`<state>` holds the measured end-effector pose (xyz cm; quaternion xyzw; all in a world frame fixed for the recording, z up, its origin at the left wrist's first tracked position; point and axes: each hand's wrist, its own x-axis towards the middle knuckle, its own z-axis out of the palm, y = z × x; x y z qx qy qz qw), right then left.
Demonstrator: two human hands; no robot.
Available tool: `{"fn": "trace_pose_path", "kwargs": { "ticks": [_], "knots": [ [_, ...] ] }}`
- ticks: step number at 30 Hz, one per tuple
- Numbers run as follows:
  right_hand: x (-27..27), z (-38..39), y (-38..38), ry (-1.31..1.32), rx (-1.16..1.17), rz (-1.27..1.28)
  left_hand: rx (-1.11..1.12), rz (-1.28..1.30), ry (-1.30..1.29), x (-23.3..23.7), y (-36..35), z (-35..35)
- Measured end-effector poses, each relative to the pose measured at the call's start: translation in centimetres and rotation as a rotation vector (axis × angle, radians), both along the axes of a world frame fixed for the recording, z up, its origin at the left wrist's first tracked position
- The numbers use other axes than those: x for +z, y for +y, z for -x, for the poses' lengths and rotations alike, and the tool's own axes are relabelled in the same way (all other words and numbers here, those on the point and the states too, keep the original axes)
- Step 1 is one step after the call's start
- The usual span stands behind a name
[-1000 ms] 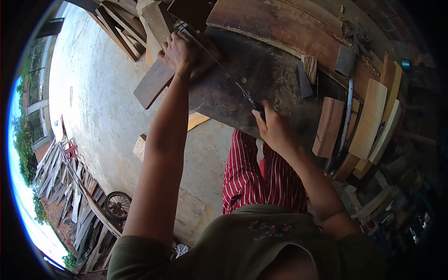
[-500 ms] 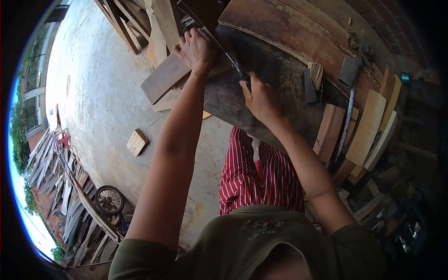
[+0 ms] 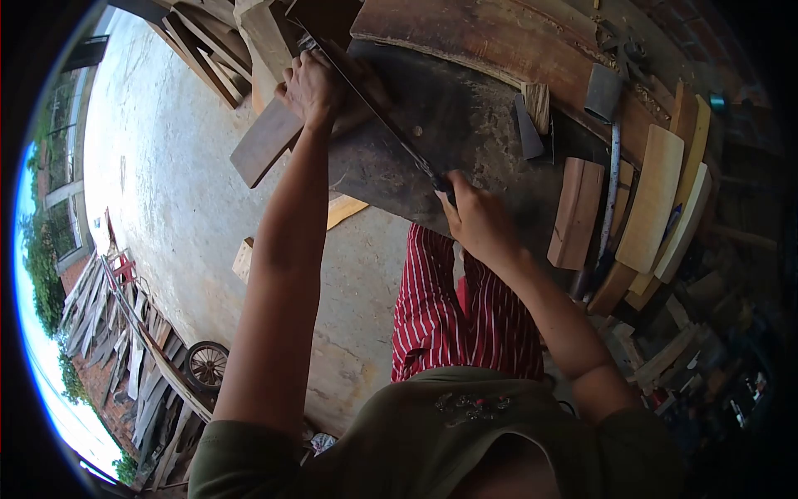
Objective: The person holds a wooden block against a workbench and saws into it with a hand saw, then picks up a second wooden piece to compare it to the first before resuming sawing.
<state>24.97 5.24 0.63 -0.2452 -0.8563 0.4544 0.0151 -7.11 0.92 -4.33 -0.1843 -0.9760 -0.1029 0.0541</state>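
My right hand (image 3: 480,218) is closed around the handle of a handsaw (image 3: 384,121). The saw's long, narrow blade slants up and left across the dark workbench (image 3: 474,108), with its far end beside my left hand (image 3: 311,90). That left hand presses on a flat wooden board (image 3: 264,145), fingers bent over it. One end of the board juts out past the bench's left edge. Where the blade meets the wood is hard to make out, as the hand and shadow cover it.
A large curved plank (image 3: 465,33) lies along the bench's far side. A small wood block (image 3: 536,106), a hammer-like tool (image 3: 603,96) and several curved wood pieces (image 3: 652,200) are at the right. An offcut (image 3: 243,259) lies on the concrete floor (image 3: 174,183); scrap wood (image 3: 125,341) is piled left.
My right hand has drawn the saw back toward my body, so more blade shows over the bench. My left hand stays on the board. The view has shifted slightly.
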Motion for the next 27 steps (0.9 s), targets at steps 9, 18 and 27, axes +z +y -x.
{"fn": "trace_pose_path", "kwargs": {
  "ticks": [9,18,27],
  "knots": [
    [-0.4,-1.3,-1.2,0.074,-0.073,0.003,0.037,0.004,-0.014,0.2,0.4,-0.2],
    [-1.9,9.2,1.2,0.095,-0.035,-0.038,0.072,0.029,-0.037,0.4,0.0,-0.2],
    [-0.6,1.9,0.6,0.034,-0.015,-0.011,0.026,0.012,-0.011,0.6,0.2,0.1]
  ]
}}
